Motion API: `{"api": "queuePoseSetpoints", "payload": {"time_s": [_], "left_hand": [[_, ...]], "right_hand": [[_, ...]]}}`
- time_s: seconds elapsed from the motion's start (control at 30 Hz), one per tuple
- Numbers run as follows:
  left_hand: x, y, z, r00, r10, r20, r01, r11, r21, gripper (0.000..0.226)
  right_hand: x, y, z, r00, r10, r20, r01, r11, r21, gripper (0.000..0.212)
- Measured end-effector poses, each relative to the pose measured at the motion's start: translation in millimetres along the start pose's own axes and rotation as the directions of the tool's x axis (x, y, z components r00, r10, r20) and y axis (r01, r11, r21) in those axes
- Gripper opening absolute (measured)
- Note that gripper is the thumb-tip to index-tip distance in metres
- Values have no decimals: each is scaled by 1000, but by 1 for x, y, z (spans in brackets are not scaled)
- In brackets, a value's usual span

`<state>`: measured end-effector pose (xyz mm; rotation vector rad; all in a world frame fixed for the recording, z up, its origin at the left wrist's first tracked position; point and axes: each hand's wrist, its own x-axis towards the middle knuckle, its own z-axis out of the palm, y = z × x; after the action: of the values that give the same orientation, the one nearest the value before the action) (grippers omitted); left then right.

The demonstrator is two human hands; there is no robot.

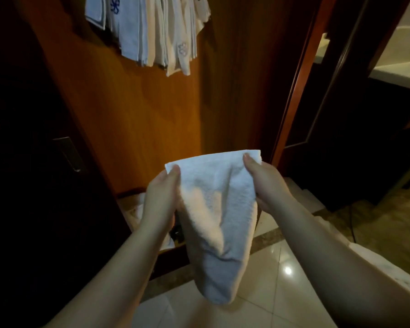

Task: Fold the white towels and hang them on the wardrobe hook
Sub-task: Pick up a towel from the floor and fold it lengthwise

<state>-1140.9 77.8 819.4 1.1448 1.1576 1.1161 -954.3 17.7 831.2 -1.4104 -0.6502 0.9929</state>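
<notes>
A white towel hangs folded in front of me, its doubled lower end drooping toward the floor. My left hand pinches its upper left corner with thumb on top. My right hand pinches the upper right corner the same way. Between the two hands the top edge is stretched roughly level. Several white towels, some with blue embroidery, hang in a bunch high on the wooden wardrobe panel; the hook itself is out of view.
A dark wardrobe door with a metal handle stands at the left. More white cloth lies low inside the wardrobe behind my left wrist. Glossy floor tiles spread below. An open doorway lies to the right.
</notes>
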Motion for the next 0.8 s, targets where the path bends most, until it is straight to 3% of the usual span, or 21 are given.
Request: {"api": "queuePoseSetpoints", "payload": {"time_s": [0.1, 0.23, 0.33, 0.47, 0.63, 0.73, 0.8], "left_hand": [[-15, -18, 11, 989, 53, -138, -38, 994, 106, 29], [-41, -30, 23, 990, 56, -130, -37, 988, 148, 28], [-58, -36, 25, 992, 90, -88, -79, 990, 114, 29], [-71, -37, 23, 993, 121, 1, -121, 991, 50, 27], [-70, -31, 14, 970, 174, 170, -194, 975, 109, 23], [-64, -25, 4, 952, 128, 279, -180, 969, 170, 20], [-61, -24, 1, 935, 29, 353, -82, 987, 137, 24]], "right_hand": [[-6, 21, 17, 993, 40, -114, -51, 994, -93, 84], [-29, 46, 34, 982, -54, -179, 7, 967, -255, 57], [-47, 60, 45, 983, -100, -151, 50, 951, -306, 54], [-59, 61, 52, 993, -112, -44, 93, 950, -299, 41], [-61, 50, 45, 978, -109, 176, 162, 932, -324, 32], [-59, 47, 40, 945, -85, 316, 179, 942, -283, 47], [-57, 44, 39, 930, -47, 363, 140, 962, -233, 60]]}}
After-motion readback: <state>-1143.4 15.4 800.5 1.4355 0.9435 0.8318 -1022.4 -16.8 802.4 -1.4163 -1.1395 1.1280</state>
